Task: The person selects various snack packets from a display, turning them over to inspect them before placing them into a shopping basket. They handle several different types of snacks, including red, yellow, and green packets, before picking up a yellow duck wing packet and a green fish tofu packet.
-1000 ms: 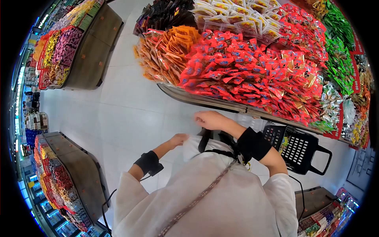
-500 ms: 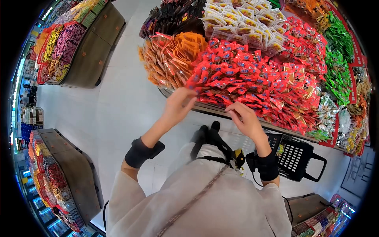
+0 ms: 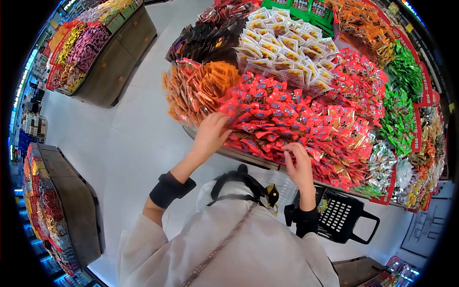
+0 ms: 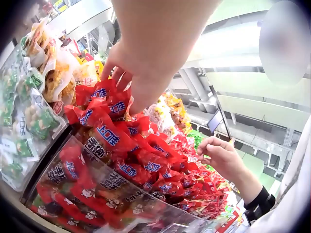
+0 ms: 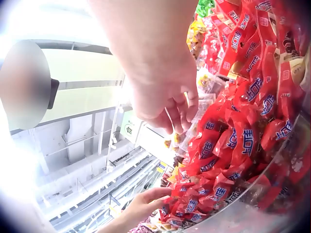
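My left hand reaches to the front left of a heap of red snack packets. In the left wrist view, its spread fingers and thumb straddle the topmost red packets, fingertips right at the wrappers. My right hand hovers over the front edge of the same heap, further right, its fingers loosely bent with nothing between them. From the right wrist, the right hand appears beside the red packets, with the left hand at the heap's far end. Black bands circle both wrists.
Orange packets lie left of the red heap, white packets behind it, green packets at the right. A clear guard edges the bin. A black shopping basket stands by my right arm. Other candy stands are on the left.
Both hands have come up from near my body to the red heap, the left at its left end, the right above its front edge. The display now appears closer and lower in the head view.
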`<act>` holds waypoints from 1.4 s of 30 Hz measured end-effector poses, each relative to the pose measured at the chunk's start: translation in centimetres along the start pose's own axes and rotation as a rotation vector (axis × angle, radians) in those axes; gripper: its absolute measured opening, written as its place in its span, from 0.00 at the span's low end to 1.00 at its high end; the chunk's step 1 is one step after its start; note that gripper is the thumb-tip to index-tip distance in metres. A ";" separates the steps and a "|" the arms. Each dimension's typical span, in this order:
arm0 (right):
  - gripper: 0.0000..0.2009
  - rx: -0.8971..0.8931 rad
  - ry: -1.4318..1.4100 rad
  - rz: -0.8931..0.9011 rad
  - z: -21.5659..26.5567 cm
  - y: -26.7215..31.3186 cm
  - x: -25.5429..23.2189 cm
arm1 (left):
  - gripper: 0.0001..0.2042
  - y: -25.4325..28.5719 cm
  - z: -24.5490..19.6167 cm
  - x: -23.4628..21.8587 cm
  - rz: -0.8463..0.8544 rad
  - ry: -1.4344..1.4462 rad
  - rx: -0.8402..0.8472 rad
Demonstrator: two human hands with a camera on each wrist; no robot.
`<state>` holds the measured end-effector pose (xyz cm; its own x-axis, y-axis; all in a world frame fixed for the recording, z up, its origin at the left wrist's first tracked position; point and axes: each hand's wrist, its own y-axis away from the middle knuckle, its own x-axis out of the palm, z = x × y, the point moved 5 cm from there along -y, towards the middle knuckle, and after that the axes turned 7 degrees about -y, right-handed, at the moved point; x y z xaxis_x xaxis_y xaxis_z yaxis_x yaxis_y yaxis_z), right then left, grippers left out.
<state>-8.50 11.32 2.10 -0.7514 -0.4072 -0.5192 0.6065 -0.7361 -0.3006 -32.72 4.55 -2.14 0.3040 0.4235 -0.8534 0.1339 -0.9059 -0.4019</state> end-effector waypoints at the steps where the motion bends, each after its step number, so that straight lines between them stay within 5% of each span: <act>1: 0.06 0.010 -0.005 -0.004 -0.3 0.0 -0.3 | 0.19 0.0 0.0 0.0 -0.006 -0.003 0.000; 18: 0.07 0.016 -0.194 0.082 -1.3 -3.5 0.0 | 0.22 -1.6 -0.7 -0.7 0.122 0.027 -0.068; 29: 0.07 0.039 -0.147 0.068 2.5 -7.2 7.5 | 0.23 -2.3 2.7 -2.5 0.230 0.341 0.040; 35: 0.06 0.080 -0.105 -0.050 6.4 -9.7 14.1 | 0.20 -1.1 7.7 -7.6 0.221 0.559 0.162; 42: 0.05 0.110 -0.053 -0.105 9.9 -11.6 21.7 | 0.18 3.3 17.5 -11.3 0.162 0.475 0.120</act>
<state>-34.42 5.64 2.19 -0.8240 -0.3505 -0.4453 0.4937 -0.8297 -0.2606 -52.26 -3.07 0.37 0.7104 0.2023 -0.6741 -0.0510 -0.9405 -0.3360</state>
